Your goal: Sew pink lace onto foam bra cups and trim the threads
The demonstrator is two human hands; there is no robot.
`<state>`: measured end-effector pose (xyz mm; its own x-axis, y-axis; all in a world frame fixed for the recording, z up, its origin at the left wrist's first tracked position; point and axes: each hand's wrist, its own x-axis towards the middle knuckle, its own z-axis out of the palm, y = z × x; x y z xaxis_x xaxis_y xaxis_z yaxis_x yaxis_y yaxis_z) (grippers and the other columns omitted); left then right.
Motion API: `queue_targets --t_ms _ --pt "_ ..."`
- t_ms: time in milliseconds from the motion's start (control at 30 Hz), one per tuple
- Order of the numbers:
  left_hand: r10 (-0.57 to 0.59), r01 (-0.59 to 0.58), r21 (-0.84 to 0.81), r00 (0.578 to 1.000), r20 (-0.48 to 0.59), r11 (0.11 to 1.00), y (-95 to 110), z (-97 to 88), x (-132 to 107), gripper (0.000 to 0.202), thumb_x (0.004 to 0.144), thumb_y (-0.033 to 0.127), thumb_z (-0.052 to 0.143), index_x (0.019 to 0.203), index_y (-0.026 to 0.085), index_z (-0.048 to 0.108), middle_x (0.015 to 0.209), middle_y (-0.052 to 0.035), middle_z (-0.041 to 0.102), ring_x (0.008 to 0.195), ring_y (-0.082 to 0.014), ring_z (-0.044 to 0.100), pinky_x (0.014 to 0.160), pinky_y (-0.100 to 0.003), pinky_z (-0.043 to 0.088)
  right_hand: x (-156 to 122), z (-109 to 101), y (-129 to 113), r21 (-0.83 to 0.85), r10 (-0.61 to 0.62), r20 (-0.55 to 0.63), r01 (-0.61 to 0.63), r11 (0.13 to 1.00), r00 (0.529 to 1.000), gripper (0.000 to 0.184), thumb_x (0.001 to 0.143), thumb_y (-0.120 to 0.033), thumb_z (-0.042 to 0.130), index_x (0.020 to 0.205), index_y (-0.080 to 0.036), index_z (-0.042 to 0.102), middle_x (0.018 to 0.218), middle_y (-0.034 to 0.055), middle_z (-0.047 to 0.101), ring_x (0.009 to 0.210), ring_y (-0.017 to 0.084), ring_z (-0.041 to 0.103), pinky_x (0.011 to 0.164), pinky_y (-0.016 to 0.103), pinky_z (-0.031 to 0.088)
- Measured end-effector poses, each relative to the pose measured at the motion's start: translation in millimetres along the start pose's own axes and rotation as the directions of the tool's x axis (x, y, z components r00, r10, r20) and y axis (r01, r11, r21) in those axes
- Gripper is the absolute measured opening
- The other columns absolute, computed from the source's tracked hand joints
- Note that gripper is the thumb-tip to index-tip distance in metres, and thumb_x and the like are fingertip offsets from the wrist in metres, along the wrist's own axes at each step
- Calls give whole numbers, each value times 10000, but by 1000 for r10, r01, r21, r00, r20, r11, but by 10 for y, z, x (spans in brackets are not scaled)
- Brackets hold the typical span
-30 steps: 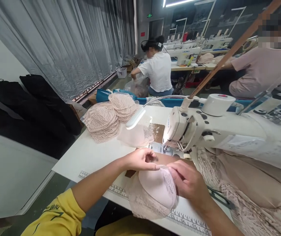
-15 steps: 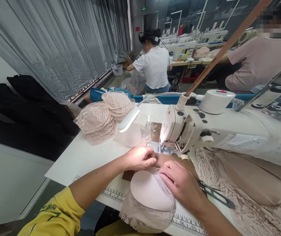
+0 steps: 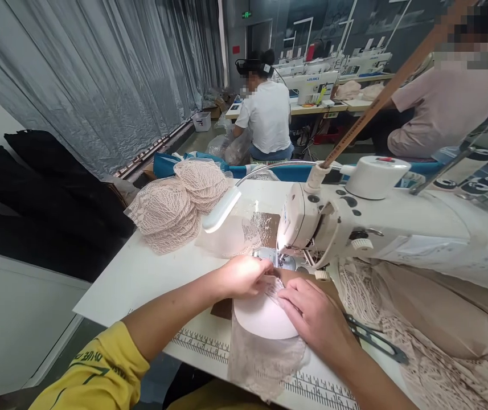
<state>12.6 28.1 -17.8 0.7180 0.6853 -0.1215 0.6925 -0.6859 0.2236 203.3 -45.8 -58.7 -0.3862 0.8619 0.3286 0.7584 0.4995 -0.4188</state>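
Observation:
A pale foam bra cup [image 3: 265, 319] with sheer lace fabric [image 3: 261, 361] lies at the table's front edge, below the sewing machine's needle area [image 3: 283, 259]. My left hand [image 3: 246, 276] pinches the upper edge of the cup close to the presser foot; the fingertips partly hide what they grip. On the right side of the cup, my right hand [image 3: 307, 307] holds the lace edge between curled fingers and thumb. The lace trails down over the printed ruler on the table. Under the hands lies a brown plate [image 3: 222, 308].
Stacked lace cups [image 3: 164, 213] stand at the left, with a single sheer piece [image 3: 226, 236] nearby. A lamp [image 3: 222, 210] arches above. Scissors [image 3: 378, 339] and beige lace garments [image 3: 431, 313] lie right. Two people [image 3: 269, 114] sit beyond the table.
The cup has shifted up toward the needle and turned, with its lace now hanging lower in front. My left hand has moved slightly onto the cup's upper edge.

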Motion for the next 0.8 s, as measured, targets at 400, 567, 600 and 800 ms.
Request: queue_targets --t_ms 400,567,600,800 --pt "178 -163 96 966 -189 982 203 85 -224 154 882 144 439 894 130 592 889 -95 636 834 -202 594 736 -312 493 12 8 -2 -77 12 -3 -12 997 1000 208 893 -174 448 759 -196 606 770 30 575 710 166 526 639 289 398" --pt "267 -242 129 931 -247 962 157 345 -149 250 910 177 441 1100 106 587 1191 -135 605 1096 -240 558 884 -367 496 12 45 46 -197 -3 -38 -4 980 999 230 891 -203 463 1016 -188 655 848 53 622 743 191 567 668 317 432" --pt "266 -242 122 932 -245 962 144 330 -141 266 916 191 435 1119 104 583 1200 -132 605 1110 -241 556 895 -369 497 11 58 57 -223 3 -46 -13 975 999 254 888 -206 467 1062 -182 651 872 60 633 755 199 575 673 324 439" --pt "190 -185 43 955 -226 982 76 184 -131 421 875 273 494 1248 79 510 1272 -159 560 1191 -267 514 949 -390 491 13 114 82 -280 63 -24 -67 958 998 300 885 -229 489 1137 -167 640 950 71 659 788 220 604 678 352 474"
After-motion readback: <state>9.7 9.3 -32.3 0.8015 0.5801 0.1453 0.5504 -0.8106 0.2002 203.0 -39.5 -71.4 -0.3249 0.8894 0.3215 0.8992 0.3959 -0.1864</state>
